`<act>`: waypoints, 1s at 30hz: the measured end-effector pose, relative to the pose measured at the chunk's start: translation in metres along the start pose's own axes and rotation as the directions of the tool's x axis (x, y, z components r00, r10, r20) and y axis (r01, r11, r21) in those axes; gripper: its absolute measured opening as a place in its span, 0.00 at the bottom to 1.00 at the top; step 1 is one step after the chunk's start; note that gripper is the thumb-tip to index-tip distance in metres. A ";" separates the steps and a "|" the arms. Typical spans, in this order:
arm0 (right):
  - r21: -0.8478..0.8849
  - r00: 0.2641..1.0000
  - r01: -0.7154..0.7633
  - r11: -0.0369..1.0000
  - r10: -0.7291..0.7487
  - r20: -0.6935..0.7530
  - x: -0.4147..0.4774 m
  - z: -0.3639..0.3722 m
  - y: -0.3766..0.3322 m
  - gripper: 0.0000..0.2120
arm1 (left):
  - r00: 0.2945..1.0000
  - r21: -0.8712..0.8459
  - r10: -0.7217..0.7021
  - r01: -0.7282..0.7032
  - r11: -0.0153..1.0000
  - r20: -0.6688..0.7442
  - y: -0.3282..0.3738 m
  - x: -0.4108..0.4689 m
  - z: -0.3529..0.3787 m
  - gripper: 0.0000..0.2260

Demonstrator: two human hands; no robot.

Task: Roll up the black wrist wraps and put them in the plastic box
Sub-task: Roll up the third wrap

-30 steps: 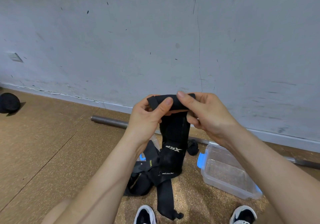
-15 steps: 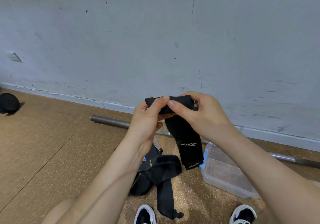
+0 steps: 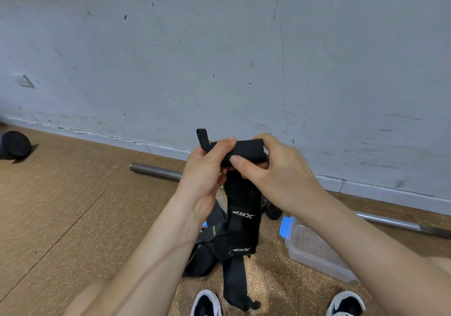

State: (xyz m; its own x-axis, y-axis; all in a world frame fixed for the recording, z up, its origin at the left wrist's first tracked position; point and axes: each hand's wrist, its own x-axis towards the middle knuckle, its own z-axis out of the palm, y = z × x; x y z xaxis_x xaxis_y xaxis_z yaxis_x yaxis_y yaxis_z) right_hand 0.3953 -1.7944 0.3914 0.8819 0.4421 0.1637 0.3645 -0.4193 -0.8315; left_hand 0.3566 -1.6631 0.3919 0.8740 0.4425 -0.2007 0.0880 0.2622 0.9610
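Both hands hold one black wrist wrap (image 3: 242,208) up in front of the wall. Its top end is rolled into a short thick roll. My left hand (image 3: 207,169) grips the roll's left side, where a small loop sticks up. My right hand (image 3: 271,169) grips its right side, thumb across the front. The loose tail with white logos hangs straight down. More black wraps (image 3: 212,250) lie in a heap on the floor below. The clear plastic box (image 3: 314,259) with a blue clip sits open on the floor to the right.
A steel barbell shaft (image 3: 156,170) lies along the foot of the grey wall. A black round object (image 3: 14,145) sits far left on the cork-coloured floor. My two shoes (image 3: 206,303) show at the bottom edge.
The roll has grown and the hanging tail has swung back to hang straight down over the heap. A loop now sticks up beside my left hand.
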 end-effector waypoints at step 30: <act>0.645 0.935 -0.273 0.714 0.039 0.352 0.020 -0.044 0.015 0.15 | 0.902 0.273 0.170 -0.293 0.916 0.397 0.008 -0.002 -0.009 0.08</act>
State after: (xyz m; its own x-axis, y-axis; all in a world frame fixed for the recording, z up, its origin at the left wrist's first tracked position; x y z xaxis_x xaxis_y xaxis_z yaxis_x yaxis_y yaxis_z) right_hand 0.4314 -1.8266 0.4049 0.7337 0.6761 -0.0667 -0.1732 0.0912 -0.9806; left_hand 0.3510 -1.6546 0.3986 0.9930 0.1034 0.0578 -0.0448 -0.1238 0.9913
